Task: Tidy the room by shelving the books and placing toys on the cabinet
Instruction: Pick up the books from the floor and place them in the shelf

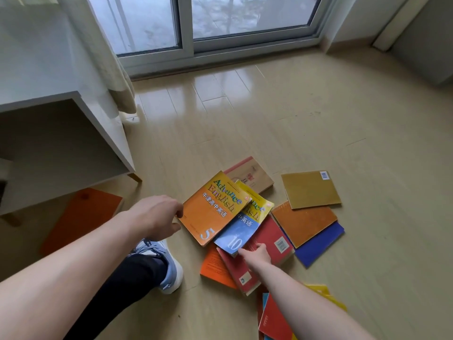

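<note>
The left hand (pixel 160 215) pinches the near-left edge of the orange "5" textbook (pixel 212 208), while the right hand (pixel 257 252) grips the blue "10" textbook (pixel 239 231) at its near corner. Both glossy, floppy paperbacks overlap on slick floor (pixel 220 119), so lifting one could drag or spill the other; the white cabinet (pixel 73 133) stands at ten o'clock.

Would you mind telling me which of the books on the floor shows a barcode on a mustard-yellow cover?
The square mustard-yellow book farthest right, barcode at its upper right corner; the red book's barcode sits on red.
</note>
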A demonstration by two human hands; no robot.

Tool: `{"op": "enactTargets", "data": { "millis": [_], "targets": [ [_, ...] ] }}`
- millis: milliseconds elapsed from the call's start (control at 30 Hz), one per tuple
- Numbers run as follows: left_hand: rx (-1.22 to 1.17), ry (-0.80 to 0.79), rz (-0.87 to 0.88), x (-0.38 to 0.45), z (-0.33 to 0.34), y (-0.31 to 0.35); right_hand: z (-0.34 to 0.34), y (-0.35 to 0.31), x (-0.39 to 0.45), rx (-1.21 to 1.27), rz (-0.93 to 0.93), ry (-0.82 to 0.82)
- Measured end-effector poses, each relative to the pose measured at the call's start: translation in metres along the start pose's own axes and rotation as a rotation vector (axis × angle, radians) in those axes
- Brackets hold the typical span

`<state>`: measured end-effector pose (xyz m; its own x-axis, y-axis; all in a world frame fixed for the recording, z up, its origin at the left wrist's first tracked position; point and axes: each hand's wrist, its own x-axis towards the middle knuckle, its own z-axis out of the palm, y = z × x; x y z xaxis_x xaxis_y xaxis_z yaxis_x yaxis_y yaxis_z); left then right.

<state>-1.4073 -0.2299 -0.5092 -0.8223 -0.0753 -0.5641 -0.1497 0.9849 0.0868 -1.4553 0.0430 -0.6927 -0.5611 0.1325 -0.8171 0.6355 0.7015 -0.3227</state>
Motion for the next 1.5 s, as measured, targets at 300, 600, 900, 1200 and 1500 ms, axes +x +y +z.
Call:
{"op": "enactTargets", "data": {
  "millis": [300, 600, 900, 1200, 1500],
  "targets": [
    [-0.109, -0.038, -0.072, 0.004, 0.011, -0.030, 0.048, -0.068, 0.000, 0.339, 0.234, 0.073],
    [-0.143, -0.036, -0.114, 0.017, 0.008, -0.050, 0.070, -0.065, 0.024, 0.392, 0.150, 0.267],
    [-0.244, -0.065, -0.147, 0.025, -0.008, -0.044, 0.024, -0.005, -0.049, 0.552, -0.286, 0.436],
    [-0.567, -0.094, -0.203, 0.037, -0.009, -0.033, 0.018, -0.035, -0.077, 0.813, -0.474, -0.193],
    [-0.642, 0.172, -0.397, 0.015, -0.009, -0.072, 0.084, -0.086, -0.027, 0.476, -0.061, -0.364]
  ]
}}
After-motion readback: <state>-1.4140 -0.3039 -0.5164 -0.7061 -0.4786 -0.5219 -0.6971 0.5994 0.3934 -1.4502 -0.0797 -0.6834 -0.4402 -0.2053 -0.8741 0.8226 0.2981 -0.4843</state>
